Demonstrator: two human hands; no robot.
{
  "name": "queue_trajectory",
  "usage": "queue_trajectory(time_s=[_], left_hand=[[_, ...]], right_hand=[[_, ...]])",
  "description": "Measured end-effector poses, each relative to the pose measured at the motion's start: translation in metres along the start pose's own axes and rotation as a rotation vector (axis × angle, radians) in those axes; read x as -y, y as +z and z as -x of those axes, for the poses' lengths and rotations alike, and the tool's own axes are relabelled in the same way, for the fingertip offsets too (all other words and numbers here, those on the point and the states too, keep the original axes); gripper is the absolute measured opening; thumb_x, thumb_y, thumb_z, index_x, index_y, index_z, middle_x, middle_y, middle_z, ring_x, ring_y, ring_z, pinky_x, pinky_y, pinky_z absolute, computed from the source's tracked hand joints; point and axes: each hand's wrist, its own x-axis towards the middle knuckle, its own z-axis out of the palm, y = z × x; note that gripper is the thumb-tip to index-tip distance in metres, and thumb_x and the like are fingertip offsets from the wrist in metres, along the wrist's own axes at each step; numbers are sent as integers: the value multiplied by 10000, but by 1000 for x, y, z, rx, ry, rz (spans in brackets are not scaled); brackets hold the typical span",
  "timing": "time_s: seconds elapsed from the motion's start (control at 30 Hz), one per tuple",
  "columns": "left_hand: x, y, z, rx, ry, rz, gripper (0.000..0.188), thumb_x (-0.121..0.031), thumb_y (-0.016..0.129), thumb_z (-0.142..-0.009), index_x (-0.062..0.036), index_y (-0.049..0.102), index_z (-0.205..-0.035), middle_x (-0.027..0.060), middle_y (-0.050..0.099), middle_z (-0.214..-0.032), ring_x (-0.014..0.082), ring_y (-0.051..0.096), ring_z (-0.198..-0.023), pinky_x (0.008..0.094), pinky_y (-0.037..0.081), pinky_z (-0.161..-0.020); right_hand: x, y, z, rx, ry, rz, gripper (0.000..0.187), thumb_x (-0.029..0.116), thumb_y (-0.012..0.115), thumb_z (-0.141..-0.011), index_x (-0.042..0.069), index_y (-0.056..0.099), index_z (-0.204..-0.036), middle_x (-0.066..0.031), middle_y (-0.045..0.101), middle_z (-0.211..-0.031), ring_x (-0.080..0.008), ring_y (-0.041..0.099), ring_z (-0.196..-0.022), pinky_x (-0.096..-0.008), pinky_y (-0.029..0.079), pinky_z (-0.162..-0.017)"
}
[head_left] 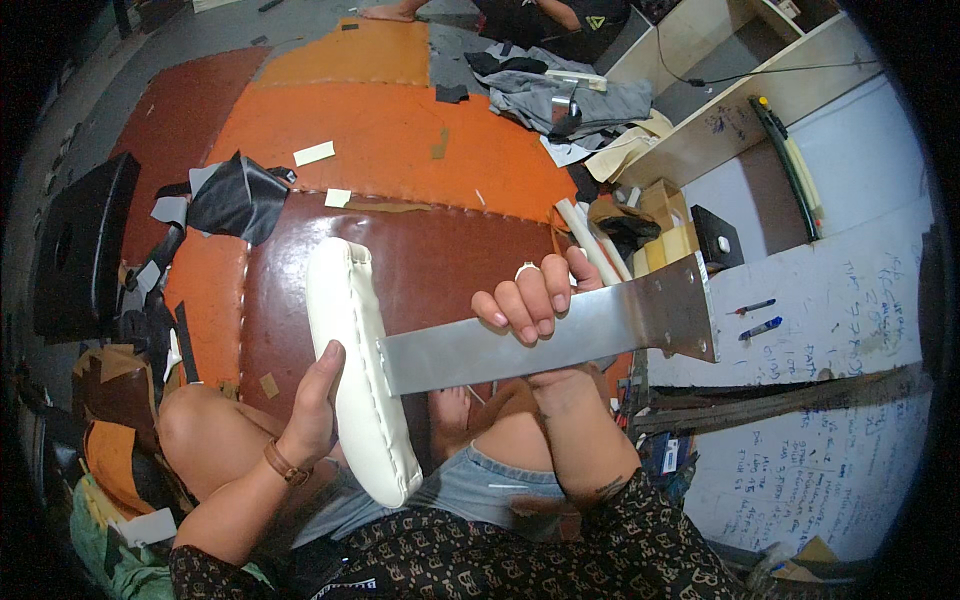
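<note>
A white leather-covered pad (360, 370), shaped like a long rounded armrest with a stitched seam down its side, is held up in front of me. From its side a flat grey metal bracket (490, 345) runs out to the right, ending in a wider flange with small holes. My left hand (318, 400) grips the pad's left side, the thumb lying along it. My right hand (540, 300) is closed around the metal bracket, fingers curled over its upper edge; a ring shows on one finger.
Orange and maroon leather sheeting (330, 120) covers the floor. A black leather piece (240, 200) and a black padded panel (88, 245) lie left. Grey cloth (560, 100) is heaped at the far right, beside pale wooden shelving (720, 100). Two pens (760, 328) rest on a written-on white board (830, 310).
</note>
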Motion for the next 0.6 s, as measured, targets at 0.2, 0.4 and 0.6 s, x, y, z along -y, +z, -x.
queue_trajectory(time_s=[0.2,0.4,0.6], left_hand=[[3,-2,-1,-16,6,12,646,-563,493,-1090,17,611,-1348,150,742,-1095,213,742,-914,347,609,-837],[1,-5,-2,25,3,-33,651,-565,494,-1090,17,606,-1360,144,739,-1117,206,737,-933,346,604,-848],[1,-4,0,18,21,-5,646,-556,496,-1090,15,592,-1375,140,732,-1125,203,732,-941,341,599,-854]], right_hand=[[0,1,-1,6,2,-10,594,387,291,-1138,110,572,-693,-58,474,-566,-224,493,-579,-427,438,-791],[1,-1,0,18,-1,-1,599,385,276,-1144,108,582,-709,-58,477,-572,-228,507,-600,-426,438,-808],[0,0,-2,31,7,2,620,369,251,-1159,114,612,-726,-58,509,-582,-225,519,-611,-423,438,-818]])
